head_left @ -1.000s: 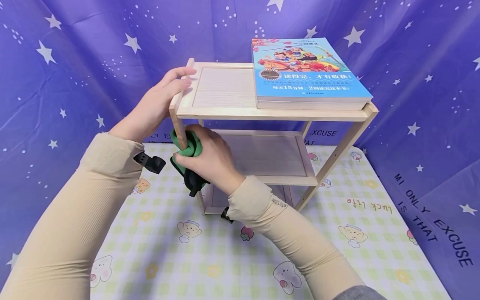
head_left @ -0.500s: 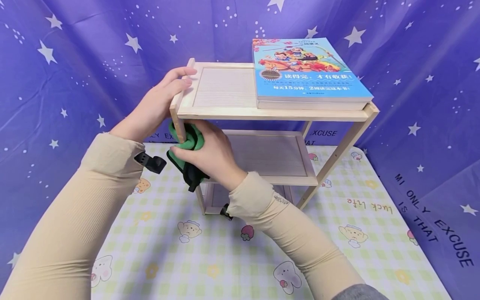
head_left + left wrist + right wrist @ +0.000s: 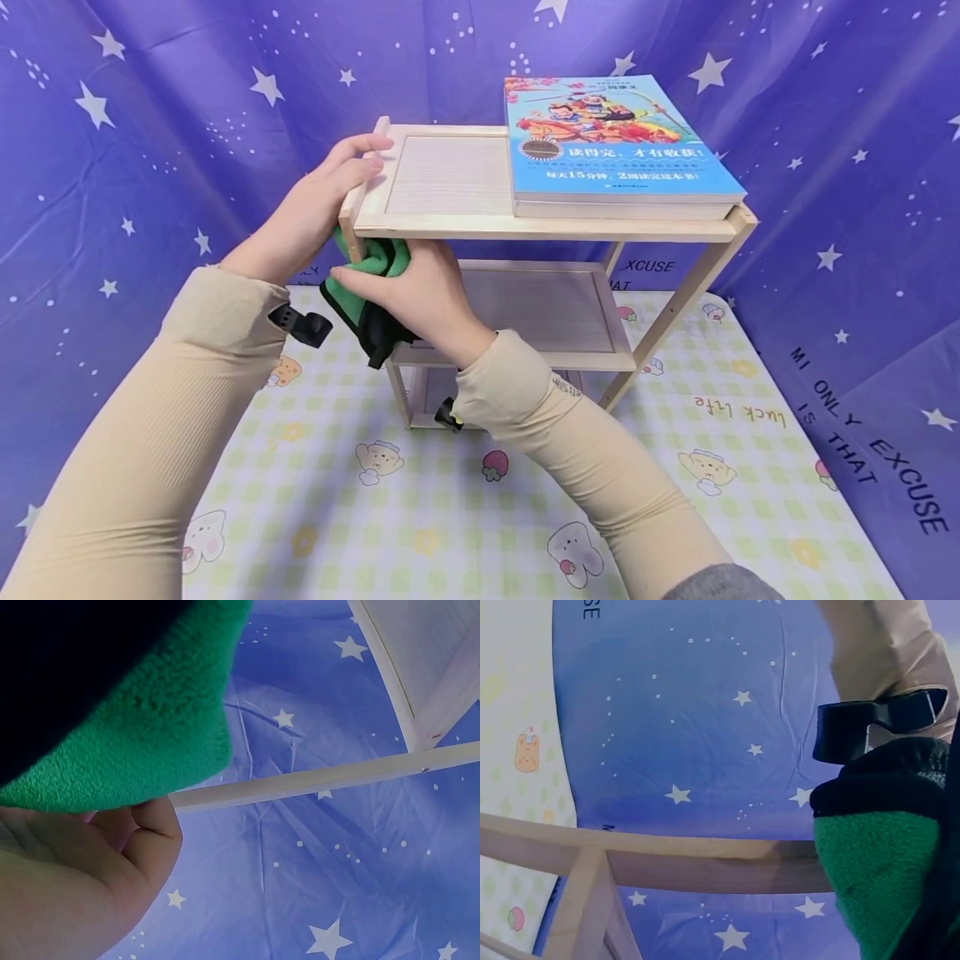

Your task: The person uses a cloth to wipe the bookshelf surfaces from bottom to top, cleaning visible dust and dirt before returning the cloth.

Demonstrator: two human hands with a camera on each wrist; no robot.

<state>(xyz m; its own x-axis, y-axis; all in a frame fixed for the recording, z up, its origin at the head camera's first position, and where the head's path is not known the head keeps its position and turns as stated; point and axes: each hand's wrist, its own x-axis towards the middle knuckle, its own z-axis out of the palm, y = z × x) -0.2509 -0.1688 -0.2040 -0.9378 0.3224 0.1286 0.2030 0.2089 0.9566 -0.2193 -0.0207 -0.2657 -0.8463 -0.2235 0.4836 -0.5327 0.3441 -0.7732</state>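
Observation:
A small three-tier wooden shelf (image 3: 450,177) stands on the table. My left hand (image 3: 300,208) grips the left end of its top board, fingertips over the edge. Just below that board, my right hand (image 3: 431,300) holds a green cloth (image 3: 351,302) with black edging, wrapped around the front left post. The cloth (image 3: 165,742) fills the upper left of the left wrist view, above the left hand's curled fingers (image 3: 154,840). In the right wrist view the cloth (image 3: 877,877) surrounds one end of the post (image 3: 697,866); the right hand is hidden there.
Two stacked books (image 3: 607,154) with a blue cover on top lie at the right of the top board. A checked tablecloth (image 3: 420,508) with cartoon prints covers the table. Purple curtains (image 3: 187,75) with stars hang behind and at both sides.
My right hand has slid the cloth up the front left post, from partway down to right under the top board. My left hand, the shelf and the books have stayed put.

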